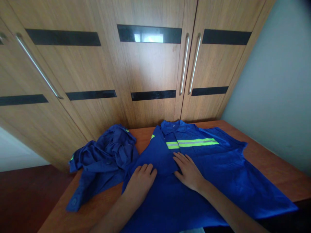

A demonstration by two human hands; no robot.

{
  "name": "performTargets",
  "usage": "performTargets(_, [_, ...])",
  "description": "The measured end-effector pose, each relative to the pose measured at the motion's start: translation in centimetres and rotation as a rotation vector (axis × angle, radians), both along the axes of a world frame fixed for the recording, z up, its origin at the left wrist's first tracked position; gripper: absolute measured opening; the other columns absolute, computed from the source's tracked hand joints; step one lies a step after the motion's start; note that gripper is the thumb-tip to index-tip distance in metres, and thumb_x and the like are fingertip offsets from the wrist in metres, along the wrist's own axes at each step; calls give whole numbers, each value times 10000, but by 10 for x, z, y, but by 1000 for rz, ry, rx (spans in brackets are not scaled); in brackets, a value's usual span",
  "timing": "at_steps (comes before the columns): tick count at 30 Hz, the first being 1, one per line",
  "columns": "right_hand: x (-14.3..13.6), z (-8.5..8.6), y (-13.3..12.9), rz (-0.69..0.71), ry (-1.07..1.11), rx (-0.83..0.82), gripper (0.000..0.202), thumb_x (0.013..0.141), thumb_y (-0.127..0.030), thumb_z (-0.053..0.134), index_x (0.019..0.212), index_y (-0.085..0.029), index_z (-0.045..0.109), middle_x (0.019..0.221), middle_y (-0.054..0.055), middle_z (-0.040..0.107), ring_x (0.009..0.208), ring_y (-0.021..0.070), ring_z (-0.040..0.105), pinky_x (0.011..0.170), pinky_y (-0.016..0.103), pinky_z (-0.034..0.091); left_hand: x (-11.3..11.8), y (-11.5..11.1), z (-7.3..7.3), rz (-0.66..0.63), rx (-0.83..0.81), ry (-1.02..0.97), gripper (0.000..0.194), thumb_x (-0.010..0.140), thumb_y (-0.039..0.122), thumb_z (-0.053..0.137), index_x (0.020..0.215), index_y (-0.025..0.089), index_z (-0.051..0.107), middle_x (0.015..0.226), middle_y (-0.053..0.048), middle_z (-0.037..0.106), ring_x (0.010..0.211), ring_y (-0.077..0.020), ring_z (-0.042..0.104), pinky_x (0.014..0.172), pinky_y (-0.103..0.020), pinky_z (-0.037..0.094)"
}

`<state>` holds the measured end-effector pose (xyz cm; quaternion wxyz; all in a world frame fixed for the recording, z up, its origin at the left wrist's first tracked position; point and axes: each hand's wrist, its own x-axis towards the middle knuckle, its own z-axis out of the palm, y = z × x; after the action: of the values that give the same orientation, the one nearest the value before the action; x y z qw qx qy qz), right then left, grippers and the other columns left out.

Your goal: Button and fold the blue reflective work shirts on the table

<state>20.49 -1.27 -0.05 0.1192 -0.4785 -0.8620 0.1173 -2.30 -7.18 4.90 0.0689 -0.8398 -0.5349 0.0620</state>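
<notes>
A blue work jacket [204, 168] with a collar and a yellow-green reflective chest band lies spread front up, its collar towards the cupboard. Its left-hand side, with a sleeve, looks folded inward over the front. My left hand [142, 181] is on the cloth near that left edge, fingers bent and closed on the fabric; the fingertips are partly hidden. To its right, my right hand [189, 173] rests palm down on the jacket below the reflective band, fingers apart and stretched out.
Another blue garment [109, 158] lies crumpled on the left of the reddish-brown wooden surface [102, 202]. Behind stands a wooden cupboard [150, 64] with metal handles and dark strips. A pale wall [274, 90] borders the right side.
</notes>
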Motion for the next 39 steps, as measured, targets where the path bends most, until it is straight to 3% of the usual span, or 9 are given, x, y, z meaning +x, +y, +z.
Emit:
performTargets(7, [10,1,12,2,-7,4,600,829,-304,507,1406,-152,442,1523,95,345,1412,250,276,1163,468,173,-31,6,-3,-29,66,14,238,897,82,493,1037,204,641,1036,-68,638,950,-241,599,805,-385,490])
performTargets(19, [17,-3,8,20,24,58,524,917,-374,433,1405,-185,448,1505,87,380,1405,241,297,1152,471,218,-51,1,-8,-6,58,-82,379,862,19,452,1112,217,657,1123,-81,671,1027,-258,623,868,-423,491])
performTargets(24, [18,-4,8,19,29,54,499,915,-376,440,1378,-195,481,1501,84,387,1397,241,316,1149,476,225,-63,-10,-11,-24,8,-363,480,801,29,433,1186,239,629,1233,-55,648,1098,-224,616,959,-398,483])
performTargets(27, [18,-4,8,21,31,59,475,932,-372,411,1370,-207,492,1497,78,396,1394,237,322,1145,477,233,-78,-11,0,-21,14,-574,459,786,66,413,1146,237,640,1249,-35,643,1143,-188,595,1009,-348,459])
performTargets(29, [18,-4,7,21,38,64,467,949,-392,387,1366,-211,498,1492,77,404,1392,238,326,1143,479,238,-87,-5,10,54,100,-646,374,848,137,379,1089,216,655,1226,-54,652,1131,-196,599,997,-354,464])
performTargets(32, [17,-4,6,21,48,74,484,958,-450,379,1354,-206,512,1486,85,412,1390,247,329,1143,482,239,-91,10,19,176,227,-553,334,913,262,375,1060,180,662,1133,-98,682,1055,-241,625,951,-406,479])
performTargets(34, [18,-4,6,24,48,83,500,953,-471,389,1356,-201,510,1489,87,407,1393,253,324,1145,484,237,-89,23,16,184,235,-404,318,907,271,407,1065,191,671,1127,-99,685,1063,-275,614,943,-462,462])
performTargets(39, [22,-6,5,46,39,82,504,950,-468,398,1373,-211,491,1500,80,391,1395,253,317,1145,489,237,-97,54,-14,106,197,-262,386,860,117,393,1089,234,681,1242,-78,649,1188,-270,554,1059,-538,326])
